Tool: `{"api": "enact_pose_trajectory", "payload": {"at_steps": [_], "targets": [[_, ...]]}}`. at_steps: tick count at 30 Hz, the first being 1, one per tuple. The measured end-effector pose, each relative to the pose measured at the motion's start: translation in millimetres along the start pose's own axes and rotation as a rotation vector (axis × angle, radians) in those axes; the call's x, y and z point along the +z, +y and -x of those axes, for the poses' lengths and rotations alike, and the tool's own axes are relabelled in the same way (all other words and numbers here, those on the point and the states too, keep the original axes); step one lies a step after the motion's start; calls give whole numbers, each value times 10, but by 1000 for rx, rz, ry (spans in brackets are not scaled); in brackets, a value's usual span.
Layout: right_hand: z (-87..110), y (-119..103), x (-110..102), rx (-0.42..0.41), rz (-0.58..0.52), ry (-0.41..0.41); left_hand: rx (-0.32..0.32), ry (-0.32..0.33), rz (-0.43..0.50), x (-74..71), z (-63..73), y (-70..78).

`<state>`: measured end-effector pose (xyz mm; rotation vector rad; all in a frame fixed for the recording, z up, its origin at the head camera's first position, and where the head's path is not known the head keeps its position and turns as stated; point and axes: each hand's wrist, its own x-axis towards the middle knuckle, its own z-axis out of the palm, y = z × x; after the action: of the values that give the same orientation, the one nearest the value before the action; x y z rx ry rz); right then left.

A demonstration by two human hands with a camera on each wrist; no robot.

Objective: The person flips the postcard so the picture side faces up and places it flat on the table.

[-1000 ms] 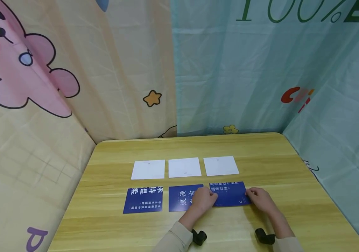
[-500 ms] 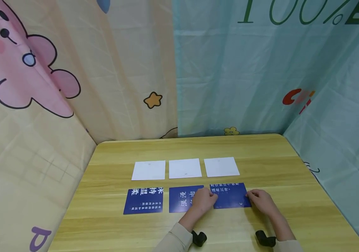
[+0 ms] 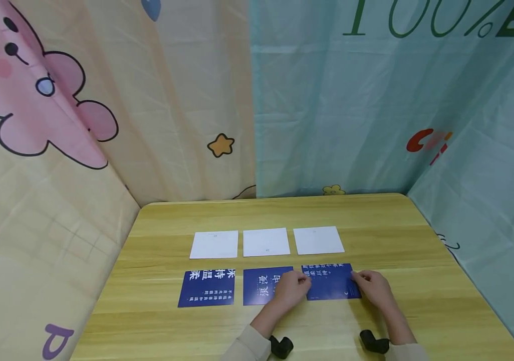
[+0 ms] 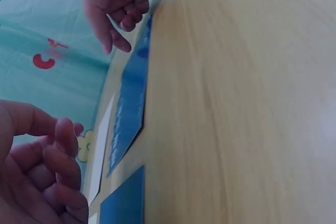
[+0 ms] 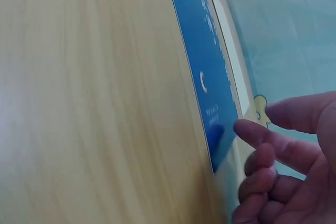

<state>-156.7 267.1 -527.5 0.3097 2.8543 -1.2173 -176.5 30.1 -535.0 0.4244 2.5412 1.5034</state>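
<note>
Two rows of cards lie on the wooden table. At the right end of the near row, a blue card with white lettering [image 3: 333, 286] lies between both hands. My left hand [image 3: 292, 290] hovers over the right part of the middle blue card [image 3: 257, 291], its fingertips by the right card's left edge; in the left wrist view its fingers are loosely curled around nothing. My right hand [image 3: 376, 290] is at the right card's right edge. Its thumb and index finger stand apart in the right wrist view, the index fingertip close to or touching the card.
A third blue card [image 3: 206, 289] lies at the left of the near row. Behind are three white cards, left [image 3: 214, 244], middle [image 3: 266, 242] and right [image 3: 318, 240]. Printed curtains [image 3: 329, 110] enclose the wooden table [image 3: 185, 333] at the back and sides.
The right blue card's near edge has come slightly toward me, and the card now looks flat. Both hands stay about where they were. The head view has shifted a little.
</note>
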Motion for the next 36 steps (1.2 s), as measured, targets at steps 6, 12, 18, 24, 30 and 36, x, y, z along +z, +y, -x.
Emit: {"api": "enact_pose_trajectory", "payload": {"at_steps": [6, 12, 18, 24, 30, 36], "targets": [[-84, -226, 223, -11, -58, 156, -6, 30, 190, -217, 20, -32], [-243, -628, 632, -89, -192, 185, 14, 135, 203, -621, -21, -140], [-341, -1086, 1009, -160, -301, 94, -15, 287, 144, -1157, -100, -379], [-459, -1410, 1282, -219, -357, -15, -142, 439, 150, -1701, -168, -641], [-562, -1678, 1460, -172, -484, -146, -288, 576, 250, -2168, -154, -957], [-652, -1841, 1670, -154, -531, -281, -393, 606, 221, -2434, -19, -1156]]}}
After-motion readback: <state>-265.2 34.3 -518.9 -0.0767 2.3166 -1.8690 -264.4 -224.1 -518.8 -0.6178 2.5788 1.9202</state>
